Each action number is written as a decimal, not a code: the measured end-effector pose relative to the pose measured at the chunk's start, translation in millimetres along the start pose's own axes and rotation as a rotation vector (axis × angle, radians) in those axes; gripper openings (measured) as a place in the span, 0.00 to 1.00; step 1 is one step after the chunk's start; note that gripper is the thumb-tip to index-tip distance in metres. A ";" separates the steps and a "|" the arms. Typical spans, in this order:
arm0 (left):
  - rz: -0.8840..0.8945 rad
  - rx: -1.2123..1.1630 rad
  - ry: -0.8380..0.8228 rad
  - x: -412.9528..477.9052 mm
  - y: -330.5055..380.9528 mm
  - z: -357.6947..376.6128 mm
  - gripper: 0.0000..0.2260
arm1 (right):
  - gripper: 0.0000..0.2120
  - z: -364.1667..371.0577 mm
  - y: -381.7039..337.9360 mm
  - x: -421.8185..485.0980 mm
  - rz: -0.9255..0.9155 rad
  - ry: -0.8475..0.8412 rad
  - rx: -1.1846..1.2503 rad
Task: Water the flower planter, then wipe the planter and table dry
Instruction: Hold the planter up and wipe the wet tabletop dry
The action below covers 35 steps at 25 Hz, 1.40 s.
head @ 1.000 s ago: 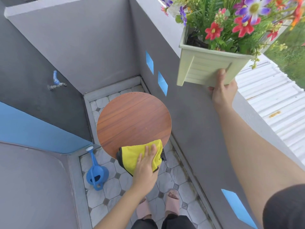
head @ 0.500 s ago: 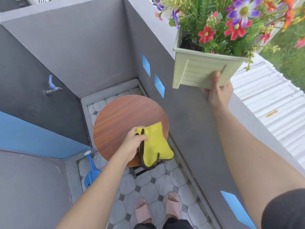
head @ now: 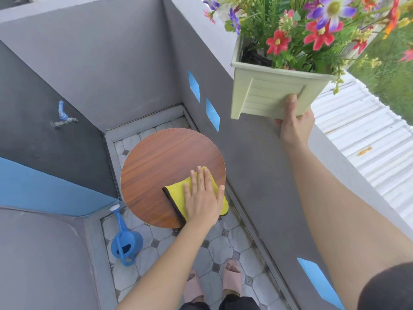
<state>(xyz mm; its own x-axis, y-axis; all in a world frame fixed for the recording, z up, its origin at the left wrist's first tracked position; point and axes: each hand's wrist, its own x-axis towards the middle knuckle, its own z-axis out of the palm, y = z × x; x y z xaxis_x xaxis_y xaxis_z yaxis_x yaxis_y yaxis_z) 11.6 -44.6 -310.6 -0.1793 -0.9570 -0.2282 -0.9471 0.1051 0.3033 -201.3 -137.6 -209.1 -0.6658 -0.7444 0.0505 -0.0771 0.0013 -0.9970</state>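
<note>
Left hand (head: pixel 202 198), fingers straight, presses yellow cloth (head: pixel 175 192) onto table (head: pixel 156 166) at its 4 o'clock edge. Right hand (head: pixel 295 124) grips planter (head: pixel 263 92) base at 1 o'clock.

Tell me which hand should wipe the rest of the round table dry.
Left. The left hand lies flat on the yellow cloth, which sits at the near edge of the table. The right hand is busy holding the planter up beside the wall, well off the table.
</note>
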 end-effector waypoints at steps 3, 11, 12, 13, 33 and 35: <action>-0.005 0.101 -0.024 -3.3 -14.6 14.7 0.31 | 0.26 0.4 1.1 2.5 -0.009 -0.002 0.002; 0.089 0.192 0.001 -37.5 -68.4 7.9 0.31 | 0.19 1.1 -0.5 3.7 -0.017 0.002 -0.007; 0.090 0.197 0.010 -40.2 -76.1 6.5 0.31 | 0.18 1.6 -0.6 3.5 -0.012 0.004 -0.005; 0.084 0.195 0.014 -42.7 -83.0 5.0 0.31 | 0.19 1.8 -0.6 3.4 -0.009 0.007 -0.007; -0.232 0.056 0.049 5.6 -162.8 -38.6 0.26 | 0.29 1.4 -1.4 1.1 -0.002 -0.007 0.000; -0.206 0.071 0.055 -7.7 -148.9 -31.1 0.26 | 0.29 0.8 -2.1 0.6 -0.003 -0.009 0.010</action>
<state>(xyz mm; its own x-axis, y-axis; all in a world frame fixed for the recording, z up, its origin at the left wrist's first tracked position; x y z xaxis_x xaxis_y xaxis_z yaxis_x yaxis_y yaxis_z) 162.3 -61.3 -325.2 0.0328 -0.9733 -0.2272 -0.9789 -0.0772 0.1893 -200.9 -138.6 -207.1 -0.6585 -0.7507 0.0535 -0.0716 -0.0082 -0.9974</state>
